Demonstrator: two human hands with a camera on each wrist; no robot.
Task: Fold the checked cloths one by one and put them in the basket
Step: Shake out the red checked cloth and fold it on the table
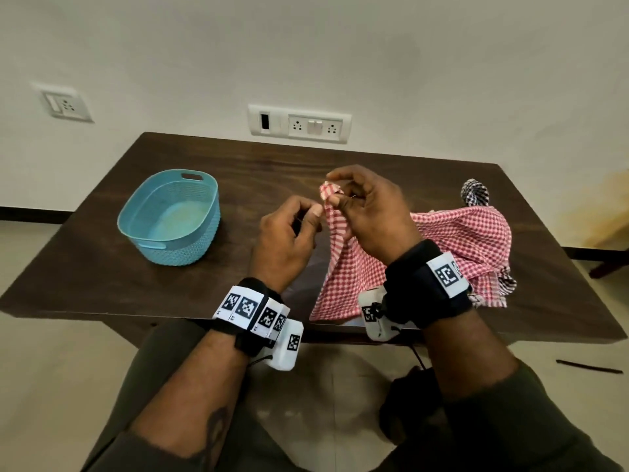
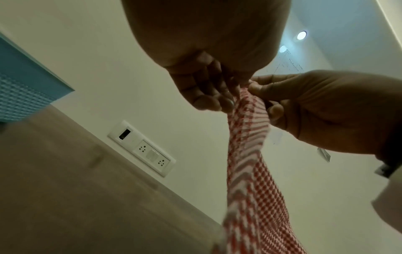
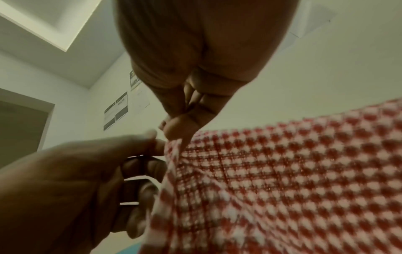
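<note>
A red-and-white checked cloth [image 1: 459, 240] hangs from both hands over the dark wooden table [image 1: 102, 267], its lower part heaped on the right. My right hand [image 1: 335, 194] pinches its top corner, raised above the table. Just left and lower, my left hand [image 1: 315, 212] pinches the cloth's edge between thumb and curled fingers. The left wrist view shows the cloth [image 2: 245, 171] trailing down from both hands. In the right wrist view the cloth [image 3: 282, 171] fills the right side. The blue basket [image 1: 180, 255] stands empty at the left.
A black-and-white checked cloth [image 1: 474, 194] pokes out behind and under the red one at the right. Wall sockets [image 1: 299, 126] sit just beyond the table's far edge. Bare tabletop lies between the basket and my hands.
</note>
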